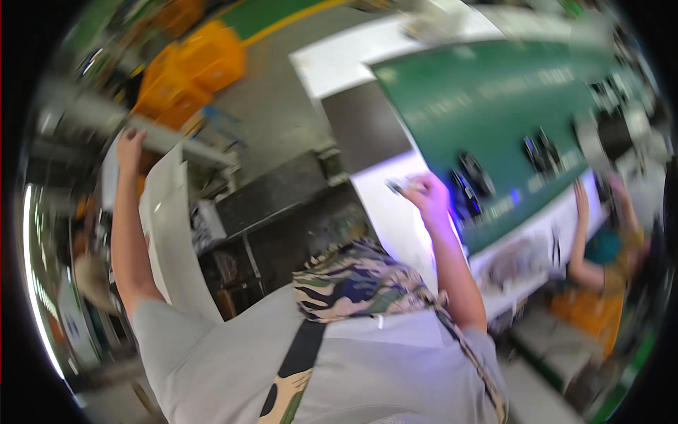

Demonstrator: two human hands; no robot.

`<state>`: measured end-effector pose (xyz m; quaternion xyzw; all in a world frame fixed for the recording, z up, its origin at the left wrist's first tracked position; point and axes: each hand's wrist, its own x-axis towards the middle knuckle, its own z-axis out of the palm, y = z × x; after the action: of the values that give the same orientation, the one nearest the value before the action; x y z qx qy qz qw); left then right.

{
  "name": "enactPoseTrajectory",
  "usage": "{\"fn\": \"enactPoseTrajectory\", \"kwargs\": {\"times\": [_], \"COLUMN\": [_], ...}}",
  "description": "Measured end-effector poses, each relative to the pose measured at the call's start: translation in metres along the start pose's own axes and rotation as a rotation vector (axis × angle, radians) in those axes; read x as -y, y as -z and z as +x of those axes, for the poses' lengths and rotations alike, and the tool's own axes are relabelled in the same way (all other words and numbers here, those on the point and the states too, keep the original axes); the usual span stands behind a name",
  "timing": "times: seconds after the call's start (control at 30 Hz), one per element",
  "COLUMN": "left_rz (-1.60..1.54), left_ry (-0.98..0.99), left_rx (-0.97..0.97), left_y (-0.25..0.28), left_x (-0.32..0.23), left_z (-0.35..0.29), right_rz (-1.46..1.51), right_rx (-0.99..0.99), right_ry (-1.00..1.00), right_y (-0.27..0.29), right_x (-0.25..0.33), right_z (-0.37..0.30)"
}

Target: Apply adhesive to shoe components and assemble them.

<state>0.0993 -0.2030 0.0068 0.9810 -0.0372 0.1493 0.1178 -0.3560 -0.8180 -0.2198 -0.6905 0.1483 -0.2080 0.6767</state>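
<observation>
My right hand (428, 196) is closed in a pinch on a small dark piece (394, 186) with a lighter end, above the white ledge beside the green belt. Blur hides what kind of part it is. Far out to the left, my left hand (131, 147) is raised at the end of a stretched arm, its fingers curled together near a white panel (109, 173). Whatever may be in those fingers cannot be made out. Several black, elongated parts (474, 174) lie on the green belt (452, 92), to the right of my right hand.
Orange crates (205, 60) stand at the far left. A tall white curved panel (169, 233) rises inside my left arm, beside a dark metal bench (275, 191). Across the belt at right, a co-worker's hands (580, 201) reach over the white edge, near a clear plastic bag (519, 261).
</observation>
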Motion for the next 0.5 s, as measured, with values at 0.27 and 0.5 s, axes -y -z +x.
{"fn": "enactPoseTrajectory", "kwargs": {"times": [0.27, 0.5], "left_rz": [-0.936, -0.71], "left_ry": [0.12, 0.435], "left_rx": [1.644, 1.857], "left_y": [-0.318, -0.429], "left_x": [-0.489, -0.679], "left_z": [-0.305, -0.505], "right_rz": [0.074, -0.016], "right_rx": [-0.417, -0.888], "right_ry": [-0.15, -0.251], "right_y": [0.091, 0.182], "right_x": [-0.005, 0.029], "right_z": [-0.08, -0.23]}}
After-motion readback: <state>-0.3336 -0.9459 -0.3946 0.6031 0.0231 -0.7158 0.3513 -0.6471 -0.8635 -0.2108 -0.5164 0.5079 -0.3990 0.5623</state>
